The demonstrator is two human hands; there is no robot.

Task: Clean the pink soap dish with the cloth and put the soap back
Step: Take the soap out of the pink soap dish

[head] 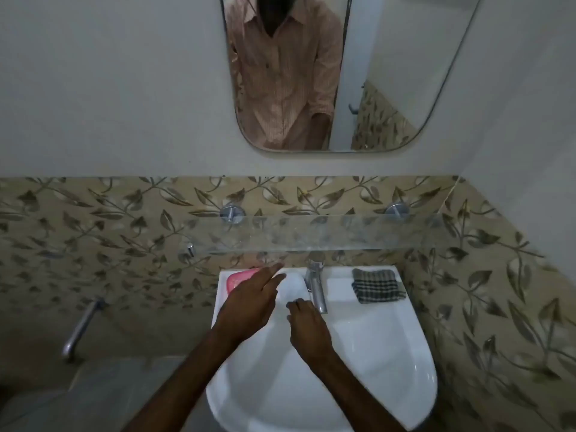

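Observation:
The pink soap dish (238, 280) sits on the back left corner of the white sink (389, 347). My left hand (249, 302) hovers over the dish's right part with its fingers stretched out and apart, hiding much of it. A pale rounded shape, maybe the soap (291, 286), lies on the ledge just left of the tap. My right hand (307, 327) has bent fingers touching that shape's near edge; whether it grips it is unclear. The checked cloth (377, 285) lies folded on the back right ledge, away from both hands.
A chrome tap (316, 286) stands at the middle of the back ledge, close to my right hand. A glass shelf (311, 233) juts out from the tiled wall above the sink. A mirror (330, 73) hangs higher up. A metal pipe (82, 325) is at lower left.

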